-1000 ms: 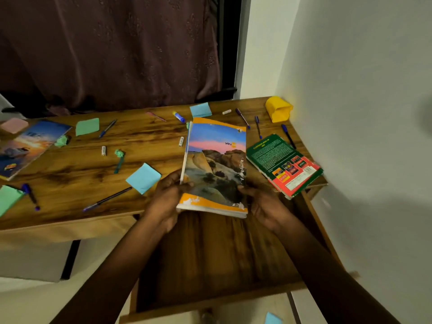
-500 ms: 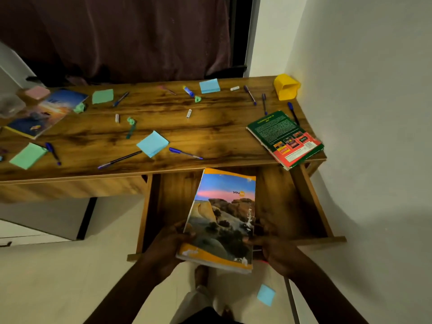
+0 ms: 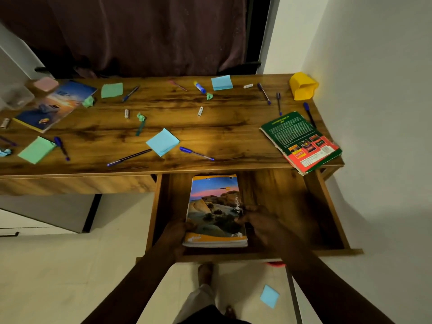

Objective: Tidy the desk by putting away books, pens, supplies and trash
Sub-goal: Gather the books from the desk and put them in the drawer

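Holding: our left hand (image 3: 175, 235) and right hand (image 3: 261, 224) clamp the notebook (image 3: 216, 210) by its side edges.
Long axis: notebook points away from us, into the drawer (image 3: 327, 206).

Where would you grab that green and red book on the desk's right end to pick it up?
Take the green and red book by its near corner, coming from the front edge of the desk. That corner juts out past the edge above the open drawer, so fingers could likely slip under it, thumb on top. Elsewhere it lies flat on the wood, harder to get beneath.
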`<state>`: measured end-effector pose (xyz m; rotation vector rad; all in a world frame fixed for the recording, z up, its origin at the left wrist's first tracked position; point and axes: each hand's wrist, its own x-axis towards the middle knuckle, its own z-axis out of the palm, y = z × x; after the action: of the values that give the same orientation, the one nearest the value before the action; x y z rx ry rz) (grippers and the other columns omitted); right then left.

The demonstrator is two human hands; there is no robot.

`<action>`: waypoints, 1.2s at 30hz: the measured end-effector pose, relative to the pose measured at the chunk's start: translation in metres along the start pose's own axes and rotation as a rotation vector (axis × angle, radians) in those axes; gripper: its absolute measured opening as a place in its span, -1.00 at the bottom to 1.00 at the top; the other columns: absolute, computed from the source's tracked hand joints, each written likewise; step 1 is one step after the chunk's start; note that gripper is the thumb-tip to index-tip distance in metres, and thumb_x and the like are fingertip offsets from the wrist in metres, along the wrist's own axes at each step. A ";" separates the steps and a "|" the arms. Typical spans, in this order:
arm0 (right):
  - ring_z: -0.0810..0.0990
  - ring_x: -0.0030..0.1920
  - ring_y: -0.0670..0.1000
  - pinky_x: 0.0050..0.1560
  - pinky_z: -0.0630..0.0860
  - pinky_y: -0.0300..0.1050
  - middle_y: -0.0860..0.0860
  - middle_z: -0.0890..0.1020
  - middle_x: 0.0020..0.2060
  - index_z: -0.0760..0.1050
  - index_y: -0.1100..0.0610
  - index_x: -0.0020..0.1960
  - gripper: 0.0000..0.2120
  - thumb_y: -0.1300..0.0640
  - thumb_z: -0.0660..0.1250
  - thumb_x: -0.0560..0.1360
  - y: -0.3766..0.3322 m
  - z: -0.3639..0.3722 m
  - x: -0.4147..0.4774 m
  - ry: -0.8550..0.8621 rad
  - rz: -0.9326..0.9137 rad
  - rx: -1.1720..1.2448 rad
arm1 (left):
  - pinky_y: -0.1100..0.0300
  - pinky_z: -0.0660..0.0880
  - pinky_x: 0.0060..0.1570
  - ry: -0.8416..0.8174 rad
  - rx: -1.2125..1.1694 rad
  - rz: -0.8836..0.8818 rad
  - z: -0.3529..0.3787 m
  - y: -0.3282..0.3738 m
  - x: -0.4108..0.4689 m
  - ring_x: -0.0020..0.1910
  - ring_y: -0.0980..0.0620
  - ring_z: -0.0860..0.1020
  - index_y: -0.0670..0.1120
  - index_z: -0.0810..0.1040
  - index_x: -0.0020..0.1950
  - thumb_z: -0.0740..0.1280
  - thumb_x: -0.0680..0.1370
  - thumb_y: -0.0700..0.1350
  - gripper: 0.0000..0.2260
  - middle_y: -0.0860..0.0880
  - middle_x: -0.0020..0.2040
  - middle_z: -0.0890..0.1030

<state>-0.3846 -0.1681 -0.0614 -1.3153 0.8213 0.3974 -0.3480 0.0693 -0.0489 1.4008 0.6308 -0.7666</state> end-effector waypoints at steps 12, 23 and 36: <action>0.67 -0.04 0.09 -0.19 0.64 -0.09 0.13 0.66 0.12 0.57 0.21 0.27 -0.58 0.38 0.50 0.44 0.009 0.026 0.070 0.139 -0.063 -0.264 | 0.09 0.55 0.00 0.267 0.587 0.203 -0.012 0.004 0.069 0.01 -0.10 0.61 -0.16 0.63 0.20 0.49 0.46 -0.18 -0.69 -0.09 0.01 0.63; 0.69 -0.03 0.04 -0.05 0.68 -0.03 0.00 0.70 0.00 0.62 0.10 0.17 -0.57 0.33 0.52 0.33 0.034 0.024 0.076 0.199 -0.167 -0.492 | 0.05 0.56 0.07 0.270 0.782 0.300 -0.016 -0.004 0.072 0.13 -0.18 0.62 -0.11 0.63 0.27 0.44 0.48 -0.25 -0.65 -0.16 0.16 0.67; 0.72 -0.11 -0.01 -0.07 0.70 -0.01 -0.05 0.71 -0.09 0.62 -0.01 0.11 -0.70 0.06 0.57 0.40 0.036 0.023 0.061 0.124 -0.198 -0.582 | 0.03 0.59 0.06 0.247 0.784 0.259 -0.019 -0.009 0.065 0.08 -0.13 0.63 -0.09 0.64 0.18 0.44 0.47 -0.13 -0.72 -0.13 0.11 0.67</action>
<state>-0.3616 -0.1484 -0.1291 -1.9610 0.6904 0.4156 -0.3138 0.0821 -0.1069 2.2721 0.3205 -0.6588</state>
